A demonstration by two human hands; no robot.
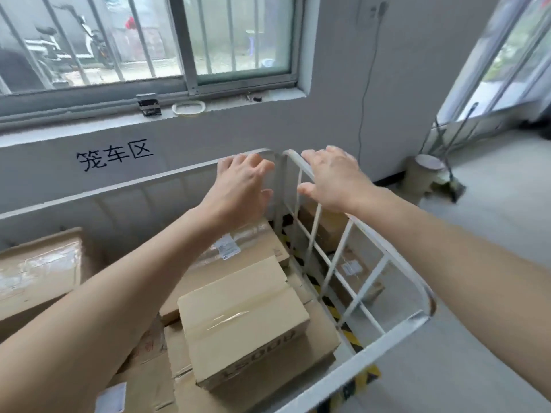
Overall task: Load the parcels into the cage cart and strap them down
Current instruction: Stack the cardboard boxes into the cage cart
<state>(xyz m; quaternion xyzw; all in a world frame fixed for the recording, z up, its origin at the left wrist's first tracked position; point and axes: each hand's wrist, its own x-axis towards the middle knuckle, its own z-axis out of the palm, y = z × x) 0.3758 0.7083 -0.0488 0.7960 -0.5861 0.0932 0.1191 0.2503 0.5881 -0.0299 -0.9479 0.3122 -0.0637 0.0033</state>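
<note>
Both your arms reach to the far right corner of the cage cart (134, 183). Your left grip (243, 186) is apart: its fingers are spread, with the tips at the back panel's top rail just left of the corner and the thumb held clear of the rail. Your right grip (331, 177) lies over the curved top rail of the right side panel, with loosely bent fingers and the thumb sticking out toward the inside of the cart. I cannot tell whether it clamps that rail or only rests on it.

Parcels already sit inside the cart. A taped parcel (244, 320) lies on top near the right side. A labelled parcel (259, 257) lies behind and below it toward the far right corner, partly under your left forearm. A large parcel (38, 269) lies at the left edge. More boxes (351, 272) show through the right panel's bars, outside the cart on the floor, beside yellow-and-black tape (348, 338). A roll of tape (188, 108) rests on the windowsill.
</note>
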